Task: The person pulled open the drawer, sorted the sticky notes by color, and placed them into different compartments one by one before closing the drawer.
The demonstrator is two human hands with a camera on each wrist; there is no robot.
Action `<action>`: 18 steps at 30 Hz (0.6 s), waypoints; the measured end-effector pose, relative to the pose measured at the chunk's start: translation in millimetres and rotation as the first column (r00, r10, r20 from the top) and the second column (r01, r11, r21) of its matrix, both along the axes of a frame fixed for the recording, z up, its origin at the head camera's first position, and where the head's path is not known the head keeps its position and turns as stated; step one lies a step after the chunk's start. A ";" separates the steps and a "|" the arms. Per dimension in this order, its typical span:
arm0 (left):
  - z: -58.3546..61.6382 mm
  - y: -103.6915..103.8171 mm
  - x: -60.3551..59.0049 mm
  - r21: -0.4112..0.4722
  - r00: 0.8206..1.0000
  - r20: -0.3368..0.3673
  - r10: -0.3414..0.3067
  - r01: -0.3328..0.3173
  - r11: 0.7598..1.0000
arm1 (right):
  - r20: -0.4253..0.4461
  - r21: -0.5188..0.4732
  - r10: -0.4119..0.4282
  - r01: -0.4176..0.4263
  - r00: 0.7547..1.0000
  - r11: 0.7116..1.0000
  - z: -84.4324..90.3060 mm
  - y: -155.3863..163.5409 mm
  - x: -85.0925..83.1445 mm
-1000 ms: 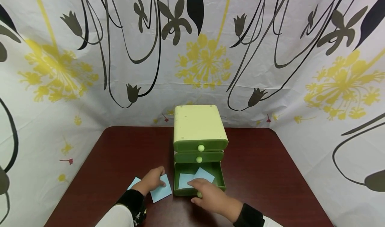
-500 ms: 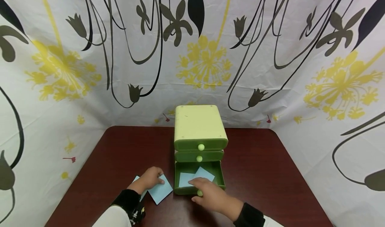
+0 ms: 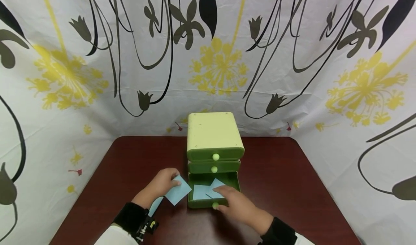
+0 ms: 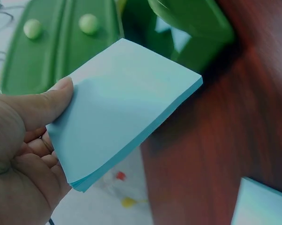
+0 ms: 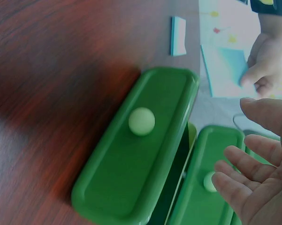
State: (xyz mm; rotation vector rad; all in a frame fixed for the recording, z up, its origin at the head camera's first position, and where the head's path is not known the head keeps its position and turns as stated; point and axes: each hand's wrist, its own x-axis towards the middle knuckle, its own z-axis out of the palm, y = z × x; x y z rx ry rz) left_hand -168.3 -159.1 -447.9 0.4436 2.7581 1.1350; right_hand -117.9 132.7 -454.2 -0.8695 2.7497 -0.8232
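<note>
My left hand (image 3: 158, 187) pinches a pad of light blue sticky notes (image 4: 126, 103) between thumb and fingers, raised over the table just left of the drawer unit. Another blue sticky note pad (image 3: 155, 206) lies on the table, partly behind that hand. The bottom drawer (image 3: 204, 204) of the unit is pulled out and holds two more blue pads, one (image 3: 199, 192) flat and one (image 3: 214, 188) overlapping it at an angle. My right hand (image 3: 242, 209) hovers at the drawer's front right, its fingers loosely extended with nothing in them, as the right wrist view shows.
The small drawer unit has a pale yellow-green top (image 3: 214, 131) and green fronts with round knobs. Its upper drawer (image 3: 227, 154) and middle drawer (image 3: 227, 165) are closed. It stands on a dark red-brown table (image 3: 276, 173), with a floral curtain (image 3: 130, 82) behind.
My left hand has lifted the sticky note pad off the table and brought it right, up toward the open drawer. My right hand has shifted slightly right.
</note>
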 end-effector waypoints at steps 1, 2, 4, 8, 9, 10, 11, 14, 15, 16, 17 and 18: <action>2.7 4.3 -0.3 -0.004 1.000 -0.010 -0.003 0.003 1.000 | 0.006 -0.004 -0.013 0.013 1.000 1.000 0.8 4.0 -0.1; 5.7 8.9 -0.2 -0.003 1.000 -0.019 -0.005 0.005 1.000 | 0.011 -0.007 -0.025 0.025 1.000 1.000 1.7 8.1 0.1; 11.4 18.7 0.3 -0.002 1.000 -0.024 -0.014 0.014 1.000 | 0.016 -0.019 -0.047 0.048 0.999 0.999 2.9 16.4 0.3; 19.5 38.0 1.2 0.013 0.998 -0.041 -0.048 0.049 0.999 | 0.025 -0.039 -0.101 0.102 0.995 0.994 2.9 32.2 1.9; 20.5 42.5 1.2 0.015 0.997 -0.051 -0.061 0.062 0.998 | 0.022 -0.042 -0.117 0.118 0.993 0.992 2.4 35.9 2.3; 20.9 46.7 0.9 0.017 0.995 -0.059 -0.079 0.081 0.997 | 0.021 -0.045 -0.131 0.132 0.991 0.990 2.0 39.5 3.1; 20.8 50.8 0.6 0.013 0.993 -0.070 -0.093 0.094 0.995 | 0.022 -0.047 -0.145 0.146 0.989 0.988 1.5 43.0 3.9; 18.6 61.5 -0.4 -0.006 0.987 -0.096 -0.131 0.131 0.991 | 0.020 -0.049 -0.175 0.176 0.984 0.983 -0.5 52.7 6.7; 17.7 64.6 -0.6 -0.014 0.985 -0.102 -0.141 0.141 0.990 | 0.017 -0.046 -0.182 0.183 0.983 0.982 -1.4 55.7 7.8; 16.8 67.7 -0.8 -0.022 0.984 -0.101 -0.149 0.148 0.989 | 0.013 -0.047 -0.188 0.188 0.982 0.981 -2.2 58.7 9.0; 15.6 70.8 -1.2 -0.032 0.983 -0.104 -0.152 0.150 0.988 | 0.005 -0.044 -0.192 0.192 0.981 0.980 -3.0 61.4 10.1; 14.7 73.8 -1.6 -0.039 0.982 -0.105 -0.158 0.154 0.987 | -0.003 -0.044 -0.196 0.196 0.981 0.980 -3.5 64.0 11.3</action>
